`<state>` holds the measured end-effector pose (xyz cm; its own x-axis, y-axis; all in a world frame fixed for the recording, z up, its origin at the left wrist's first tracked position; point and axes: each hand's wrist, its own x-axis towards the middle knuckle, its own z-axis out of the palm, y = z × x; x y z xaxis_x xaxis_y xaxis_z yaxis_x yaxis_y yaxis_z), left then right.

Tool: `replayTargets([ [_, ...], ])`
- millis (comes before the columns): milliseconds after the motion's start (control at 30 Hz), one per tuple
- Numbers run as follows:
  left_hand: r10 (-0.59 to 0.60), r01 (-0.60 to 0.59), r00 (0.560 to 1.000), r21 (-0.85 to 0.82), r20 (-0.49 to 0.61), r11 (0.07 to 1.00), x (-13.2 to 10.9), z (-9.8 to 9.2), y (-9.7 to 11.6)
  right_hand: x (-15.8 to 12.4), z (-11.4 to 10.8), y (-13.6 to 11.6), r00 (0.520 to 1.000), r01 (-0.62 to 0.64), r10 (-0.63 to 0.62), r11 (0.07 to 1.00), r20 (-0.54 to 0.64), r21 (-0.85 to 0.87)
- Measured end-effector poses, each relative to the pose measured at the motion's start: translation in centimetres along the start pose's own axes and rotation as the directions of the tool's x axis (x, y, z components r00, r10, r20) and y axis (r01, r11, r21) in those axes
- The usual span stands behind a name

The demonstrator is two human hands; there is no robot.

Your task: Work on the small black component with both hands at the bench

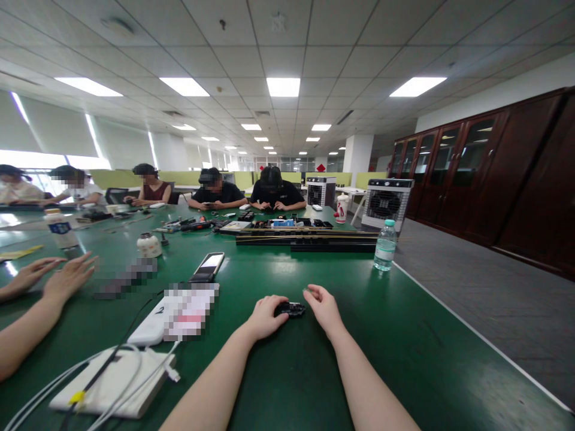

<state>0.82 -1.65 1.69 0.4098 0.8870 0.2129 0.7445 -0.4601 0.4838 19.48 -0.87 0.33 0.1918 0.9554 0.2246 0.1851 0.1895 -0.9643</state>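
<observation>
My left hand is closed on the left end of a small black device, which rests low over the green table. Uneven parts show on its upper face; its exact kind cannot be made out. Just right of the device, apart from it, is my right hand. Its thumb and fingertips come together in a pinch, and whatever may lie between them is too small to name.
A water bottle stands near the right edge of the green table. Left are a phone, a white power bank, a white box with cables, and another person's hands. Long black trays lie ahead.
</observation>
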Motion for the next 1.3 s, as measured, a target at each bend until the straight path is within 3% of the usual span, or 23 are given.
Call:
replayTargets([
  [167,0.001,-0.001,1.0,0.002,0.005,1.0,0.0,-0.1,0.0,-0.1,0.2,-0.1,0.999,0.04,-0.043,0.996,0.029,0.083],
  [367,0.011,-0.01,1.0,0.012,-0.002,1.0,0.1,0.2,-0.2,-0.3,0.3,-0.4,0.989,0.091,-0.097,0.994,0.107,0.064],
  [700,0.022,-0.022,1.0,0.013,-0.013,1.0,0.1,0.4,-0.6,-1.2,0.3,-1.3,0.96,0.191,-0.134,0.955,0.246,-0.225],
  [933,0.03,-0.03,0.999,0.003,-0.027,1.0,0.2,0.5,-0.6,-1.6,0.1,-1.7,0.925,0.285,-0.119,0.846,0.361,-0.45],
  [1300,0.036,-0.035,0.999,0.006,-0.034,0.999,0.2,0.6,-0.6,-2.0,0.1,-2.3,0.909,0.361,-0.162,0.766,0.385,-0.531],
])
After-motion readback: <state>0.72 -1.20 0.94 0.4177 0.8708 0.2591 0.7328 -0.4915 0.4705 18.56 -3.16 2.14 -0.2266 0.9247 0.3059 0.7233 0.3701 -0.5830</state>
